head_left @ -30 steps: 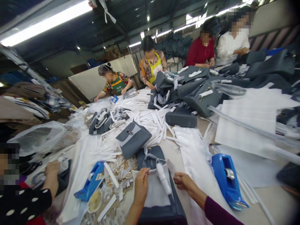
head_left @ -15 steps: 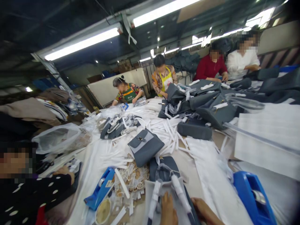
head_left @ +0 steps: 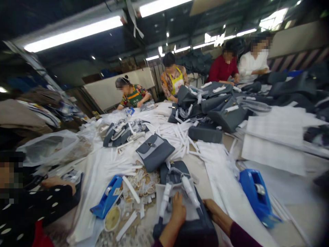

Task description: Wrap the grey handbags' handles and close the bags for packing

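Note:
A dark grey handbag (head_left: 195, 230) lies in front of me at the bottom of the view. Its two handles (head_left: 189, 190) are wrapped in white padding and point away from me. Between the handles, a thin white foam sheet (head_left: 191, 207) covers part of the bag. My left hand (head_left: 178, 209) lies flat on this sheet, fingers stretched forward. At the bag's right side, my right hand (head_left: 212, 208) grips the edge, its fingertips partly hidden. Just beyond is a dark flap (head_left: 177, 169), and past it a grey two-tone bag (head_left: 155, 151).
Blue tape dispensers stand left (head_left: 109, 195) and right (head_left: 257, 192). A tape roll (head_left: 112, 218) sits near scraps and cords (head_left: 140, 181). White foam strips (head_left: 177, 133) and piled dark bags (head_left: 223, 106) cover the far table. Co-workers sit opposite; a polka-dot sleeve (head_left: 51, 202) is at left.
My view has tilted down and turned right, so the scene sits higher and further left. More of the handbag and my forearms show. My left hand remains on the foam sheet.

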### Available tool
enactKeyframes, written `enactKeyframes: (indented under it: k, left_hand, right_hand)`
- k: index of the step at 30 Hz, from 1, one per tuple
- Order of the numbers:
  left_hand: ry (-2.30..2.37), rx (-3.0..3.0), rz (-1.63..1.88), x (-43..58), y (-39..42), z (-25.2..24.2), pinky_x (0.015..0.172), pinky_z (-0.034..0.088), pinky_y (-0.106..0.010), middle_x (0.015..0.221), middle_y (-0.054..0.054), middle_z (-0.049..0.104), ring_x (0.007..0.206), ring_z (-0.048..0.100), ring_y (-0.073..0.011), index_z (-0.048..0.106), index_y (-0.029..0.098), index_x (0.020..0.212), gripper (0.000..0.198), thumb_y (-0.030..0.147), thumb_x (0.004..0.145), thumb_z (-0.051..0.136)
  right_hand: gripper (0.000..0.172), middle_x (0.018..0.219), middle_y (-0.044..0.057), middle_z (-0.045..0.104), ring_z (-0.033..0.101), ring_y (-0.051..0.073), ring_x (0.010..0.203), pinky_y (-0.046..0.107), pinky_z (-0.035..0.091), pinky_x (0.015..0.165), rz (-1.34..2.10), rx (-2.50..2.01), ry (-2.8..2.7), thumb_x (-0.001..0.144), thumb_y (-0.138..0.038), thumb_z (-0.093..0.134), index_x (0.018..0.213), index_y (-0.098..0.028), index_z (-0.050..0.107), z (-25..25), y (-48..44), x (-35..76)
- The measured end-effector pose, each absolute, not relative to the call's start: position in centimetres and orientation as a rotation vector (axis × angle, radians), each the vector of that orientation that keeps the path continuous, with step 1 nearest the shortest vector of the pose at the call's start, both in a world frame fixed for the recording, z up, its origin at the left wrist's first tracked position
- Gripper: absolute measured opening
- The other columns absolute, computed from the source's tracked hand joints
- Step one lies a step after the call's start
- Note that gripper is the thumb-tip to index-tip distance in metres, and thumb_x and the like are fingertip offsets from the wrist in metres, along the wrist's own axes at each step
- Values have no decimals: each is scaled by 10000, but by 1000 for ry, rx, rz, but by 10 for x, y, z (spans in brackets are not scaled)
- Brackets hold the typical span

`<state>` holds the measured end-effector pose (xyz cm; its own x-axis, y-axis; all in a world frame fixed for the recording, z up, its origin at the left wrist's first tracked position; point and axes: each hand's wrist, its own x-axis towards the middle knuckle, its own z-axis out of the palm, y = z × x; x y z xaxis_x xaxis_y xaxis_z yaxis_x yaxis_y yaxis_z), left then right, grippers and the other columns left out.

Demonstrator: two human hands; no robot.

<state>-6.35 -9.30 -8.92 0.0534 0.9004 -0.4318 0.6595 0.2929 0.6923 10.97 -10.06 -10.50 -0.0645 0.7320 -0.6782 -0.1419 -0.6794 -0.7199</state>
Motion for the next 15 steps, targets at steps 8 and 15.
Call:
enactKeyframes:
  k: [8, 15]
  left_hand:
    - [1594, 1441, 231, -72, -82, -70, 1167, 232, -355, 1462, -205, 394, 1375, 348, -259, 541, 23, 1257, 537, 93, 727, 485]
    - [1535, 1483, 432, -60, -97, -34, 1130, 297, -408, 1389, -120, 501, 1313, 414, -270, 574, 167, 1214, 436, 229, 786, 516]
  right_hand:
    - [224, 727, 85, 710, 672, 249, 714, 398, 552, 726, 1952, -1396, -301, 655, -242, 661, 870, -179, 672, -126, -123, 108]
    - [318, 783, 95, 705, 667, 291, 844, 413, 536, 773, 1905, -1291, -307, 673, -392, 714, 907, -178, 690, -82, -142, 96]
